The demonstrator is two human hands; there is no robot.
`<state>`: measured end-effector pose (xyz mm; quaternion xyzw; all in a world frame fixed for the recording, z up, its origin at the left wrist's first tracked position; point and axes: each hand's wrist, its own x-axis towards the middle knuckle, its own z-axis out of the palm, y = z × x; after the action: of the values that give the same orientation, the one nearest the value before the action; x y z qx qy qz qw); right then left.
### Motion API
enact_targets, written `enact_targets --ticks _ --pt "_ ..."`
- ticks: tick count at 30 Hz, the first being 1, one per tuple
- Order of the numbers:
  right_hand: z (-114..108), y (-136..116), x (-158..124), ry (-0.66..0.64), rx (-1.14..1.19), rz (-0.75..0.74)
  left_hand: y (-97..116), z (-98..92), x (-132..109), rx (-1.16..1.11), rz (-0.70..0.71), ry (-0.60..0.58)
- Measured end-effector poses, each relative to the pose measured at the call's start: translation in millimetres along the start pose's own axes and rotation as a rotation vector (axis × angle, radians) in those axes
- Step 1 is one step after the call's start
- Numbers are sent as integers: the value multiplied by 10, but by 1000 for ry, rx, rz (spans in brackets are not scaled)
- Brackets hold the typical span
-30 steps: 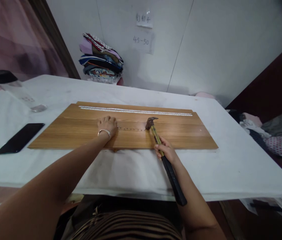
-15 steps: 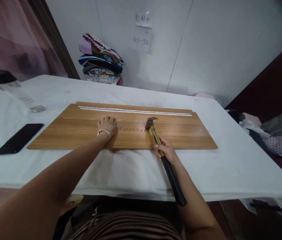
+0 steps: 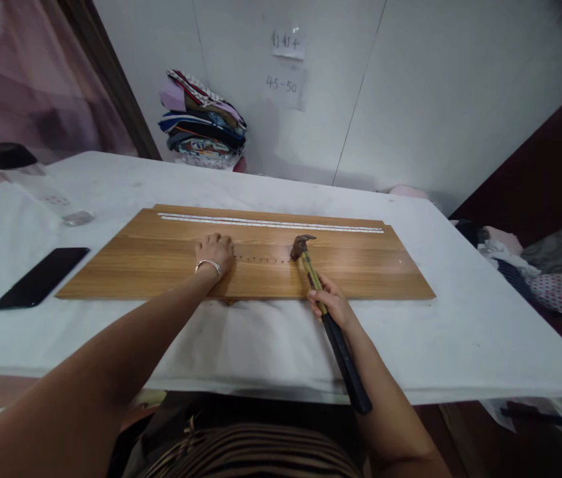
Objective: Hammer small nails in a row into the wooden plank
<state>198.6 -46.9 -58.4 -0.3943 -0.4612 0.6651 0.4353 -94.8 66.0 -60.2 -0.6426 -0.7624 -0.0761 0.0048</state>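
Observation:
A claw hammer [image 3: 339,345] with a yellow shaft and black grip is held by my right hand [image 3: 331,302], its fingers wrapped round the shaft. The rusty head rests low over a wooden board [image 3: 126,265], at the right end of a row of small nails [image 3: 261,258]. Whether the head touches a nail I cannot make out. My left hand [image 3: 215,252], with a bracelet at the wrist, lies on the board at the left end of the row, fingers stretched forward and holding nothing visible.
Two white measuring strips [image 3: 271,223] run along the board's far side. Left of the board are a black phone [image 3: 39,279] and a clear bottle with a black lid [image 3: 44,186], lying tilted in view. Folded clothes [image 3: 204,123] are stacked by the wall on the white-covered table [image 3: 465,332].
The whole view has shifted very slightly. Both hands and the hammer keep the same places on the board.

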Motion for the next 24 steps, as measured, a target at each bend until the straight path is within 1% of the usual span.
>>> enact_targets --ticks 8,16,24 --pt "-3 1 3 -9 -1 5 8 -16 -6 3 8 -4" --pt "-6 8 6 -9 0 1 -4 13 5 -1 10 9" --pt "-14 23 8 -10 3 3 15 -14 -9 4 9 8"
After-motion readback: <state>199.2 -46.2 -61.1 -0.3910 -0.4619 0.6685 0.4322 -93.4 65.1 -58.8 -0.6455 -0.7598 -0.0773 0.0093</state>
